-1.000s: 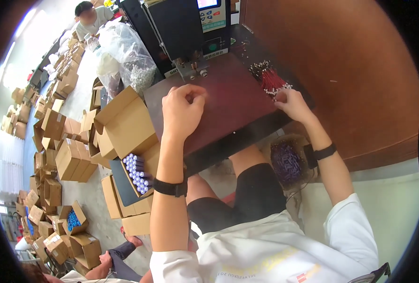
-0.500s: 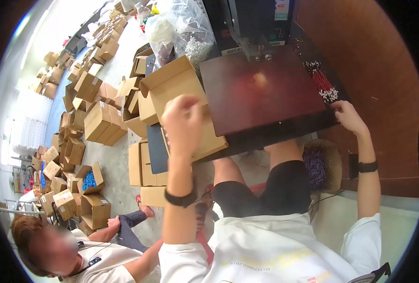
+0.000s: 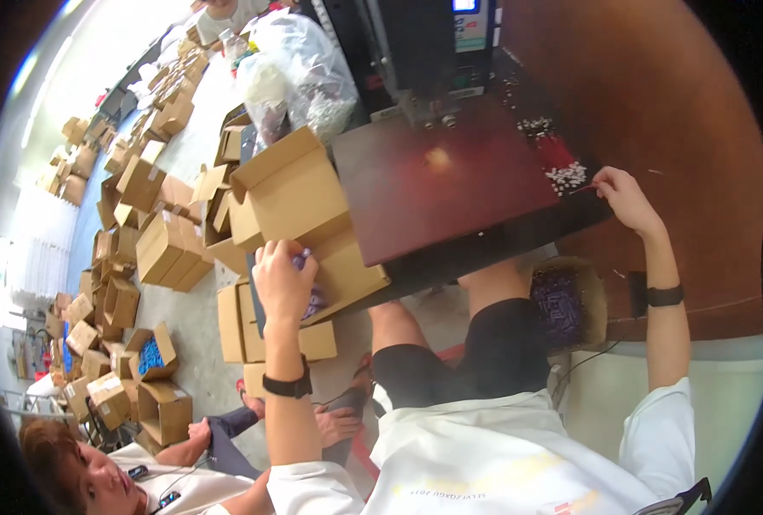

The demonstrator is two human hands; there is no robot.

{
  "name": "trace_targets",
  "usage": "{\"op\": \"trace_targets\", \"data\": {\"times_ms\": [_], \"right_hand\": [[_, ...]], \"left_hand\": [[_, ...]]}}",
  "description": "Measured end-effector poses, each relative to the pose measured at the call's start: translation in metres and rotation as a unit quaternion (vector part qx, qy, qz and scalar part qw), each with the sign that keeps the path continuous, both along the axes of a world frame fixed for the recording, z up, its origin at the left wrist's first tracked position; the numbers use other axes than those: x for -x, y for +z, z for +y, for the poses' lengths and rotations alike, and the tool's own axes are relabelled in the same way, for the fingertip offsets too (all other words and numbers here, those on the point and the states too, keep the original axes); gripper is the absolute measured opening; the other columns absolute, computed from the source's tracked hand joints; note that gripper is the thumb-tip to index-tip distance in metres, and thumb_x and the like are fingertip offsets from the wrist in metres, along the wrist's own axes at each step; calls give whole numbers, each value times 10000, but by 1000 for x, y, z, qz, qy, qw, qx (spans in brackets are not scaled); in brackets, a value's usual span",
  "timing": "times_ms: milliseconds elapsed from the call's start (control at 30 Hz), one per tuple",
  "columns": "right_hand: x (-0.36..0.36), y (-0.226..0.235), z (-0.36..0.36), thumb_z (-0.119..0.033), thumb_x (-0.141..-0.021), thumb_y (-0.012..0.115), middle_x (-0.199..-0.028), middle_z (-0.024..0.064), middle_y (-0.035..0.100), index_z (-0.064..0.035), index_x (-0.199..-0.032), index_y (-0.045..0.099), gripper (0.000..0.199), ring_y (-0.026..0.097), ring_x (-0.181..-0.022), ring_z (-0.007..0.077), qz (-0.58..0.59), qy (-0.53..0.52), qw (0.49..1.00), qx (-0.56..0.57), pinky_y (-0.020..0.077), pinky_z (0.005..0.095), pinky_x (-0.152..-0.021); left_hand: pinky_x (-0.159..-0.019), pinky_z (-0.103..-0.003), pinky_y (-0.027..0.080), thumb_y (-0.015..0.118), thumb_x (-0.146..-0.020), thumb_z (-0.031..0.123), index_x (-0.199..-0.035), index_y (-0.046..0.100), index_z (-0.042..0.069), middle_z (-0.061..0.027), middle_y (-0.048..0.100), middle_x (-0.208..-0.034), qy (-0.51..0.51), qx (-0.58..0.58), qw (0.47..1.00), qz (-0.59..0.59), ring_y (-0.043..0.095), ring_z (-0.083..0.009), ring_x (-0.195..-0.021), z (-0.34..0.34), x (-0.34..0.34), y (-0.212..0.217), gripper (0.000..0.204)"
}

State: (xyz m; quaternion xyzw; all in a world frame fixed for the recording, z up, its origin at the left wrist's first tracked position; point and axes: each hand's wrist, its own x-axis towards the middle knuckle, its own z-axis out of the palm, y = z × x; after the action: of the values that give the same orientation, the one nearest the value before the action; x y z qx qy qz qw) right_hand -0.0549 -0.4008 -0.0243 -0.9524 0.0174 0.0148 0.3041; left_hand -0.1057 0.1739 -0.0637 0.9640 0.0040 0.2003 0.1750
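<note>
My left hand (image 3: 284, 281) is over the near end of an open cardboard box (image 3: 294, 184), its fingers curled around a small purple piece (image 3: 302, 257). More purple pieces (image 3: 315, 302) lie in the box below the wrist. Off to the right, my right hand (image 3: 626, 199) pinches a thin reddish wire (image 3: 582, 189) at the edge of the work surface. Beside its tip lies a bunch of red wires (image 3: 555, 153) with white ends. Between my hands sits a dark reddish plate (image 3: 450, 184) with a bright glow on it, under a black machine (image 3: 424, 60).
A box of purple-blue pieces (image 3: 560, 302) stands by my right knee. Clear plastic bags (image 3: 304, 77) sit beyond the open box. Several cardboard boxes (image 3: 171, 245) cover the floor at left. A co-worker (image 3: 98, 472) sits at lower left; another person (image 3: 227, 17) is at the far top.
My left hand has come down from above the open box to its near end and closed on a purple piece. My right hand has drawn slightly away from the wire bunch, a wire now showing.
</note>
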Motion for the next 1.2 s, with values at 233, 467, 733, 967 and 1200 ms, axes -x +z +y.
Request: {"op": "trace_targets", "data": {"times_ms": [233, 467, 733, 967, 1200], "right_hand": [[-2, 49, 41, -220, -1036, 610, -954, -49, 626, -18, -1032, 657, 208, 555, -935, 45, -66, 11, 981, -181, 458, 248, -820], [-24, 42, 140, -243, -1047, 598, -886, -71, 558, -63, -1062, 649, 187, 506, -804, 27, -101, 82, 918, -374, 407, 204, -702], [-48, 22, 171, -188, -1049, 583, -961, -30, 589, -23, -1063, 630, 172, 519, -937, 67, -131, 109, 904, -392, 426, 232, -857], [-51, 19, 175, -192, -1052, 585, -982, -24, 590, -33, -1071, 623, 164, 519, -959, 72, -130, 104, 910, -379, 423, 237, -870], [-52, 18, 178, -171, -1042, 590, -987, 1, 606, -16, -1057, 622, 159, 536, -963, 98, -166, 118, 931, -304, 433, 255, -887]], "left_hand": [[-719, -291, 532, 730, -849, 88, -957, 661, -22, -106, 720, -886, -22, 347, 937, -12, 675, -159, -762, -39, -15, 52, 169], [-710, -262, 532, 763, -835, 75, -1018, 683, -1, -86, 746, -907, -167, 366, 913, -68, 689, -118, -790, -134, -61, 63, 214], [-795, -301, 552, 793, -804, 156, -973, 718, -32, -110, 755, -881, -151, 262, 953, -29, 721, -166, -850, -144, -76, 57, 264], [-771, -319, 563, 798, -767, 157, -944, 729, -65, -167, 763, -862, -166, 294, 941, 31, 739, -200, -793, -164, -102, 63, 292], [-763, -360, 559, 797, -746, 191, -899, 728, -65, -185, 750, -849, -170, 316, 933, 5, 731, -260, -797, -168, -110, 49, 306]]}}
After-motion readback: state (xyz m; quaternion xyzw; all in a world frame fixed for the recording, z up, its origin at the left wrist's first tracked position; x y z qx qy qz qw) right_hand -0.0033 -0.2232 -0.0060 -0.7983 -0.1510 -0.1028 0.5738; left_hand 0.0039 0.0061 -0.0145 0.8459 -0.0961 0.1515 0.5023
